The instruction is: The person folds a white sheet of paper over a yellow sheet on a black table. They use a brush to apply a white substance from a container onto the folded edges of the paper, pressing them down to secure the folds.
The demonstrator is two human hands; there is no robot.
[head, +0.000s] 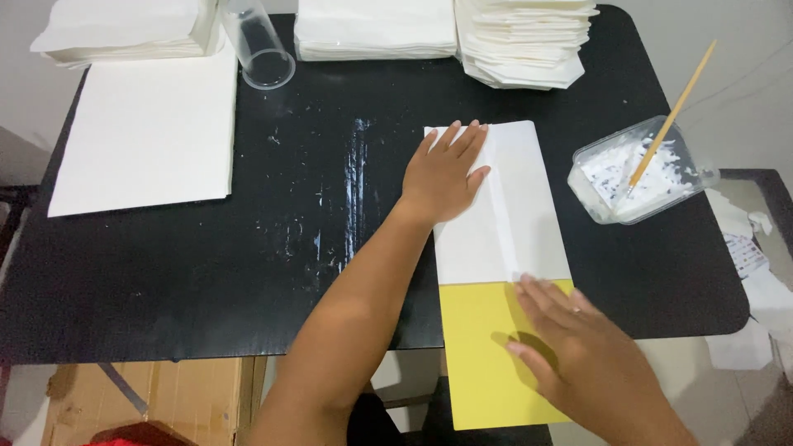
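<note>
Left hand: the left hand (444,176) lies flat, fingers together, palm pressing the folded white paper (504,206); it grasps nothing.
Right hand: the right hand (578,351) is spread open, fingertips at the fold's lower edge, palm over the yellow sheet (483,363).
Paper: right of centre on the black table (206,272), yellow end overhanging the near edge.
Glue tub: a clear container (640,173) with brush, right.
Stacks: white paper piles (376,29) along the far edge.

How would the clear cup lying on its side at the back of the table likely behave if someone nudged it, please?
The cup would probably roll, since it lies on its round side on the smooth black table. It looks thin and empty, so likely light and easily sent skidding. Stacked paper beside it might stop it.
</note>
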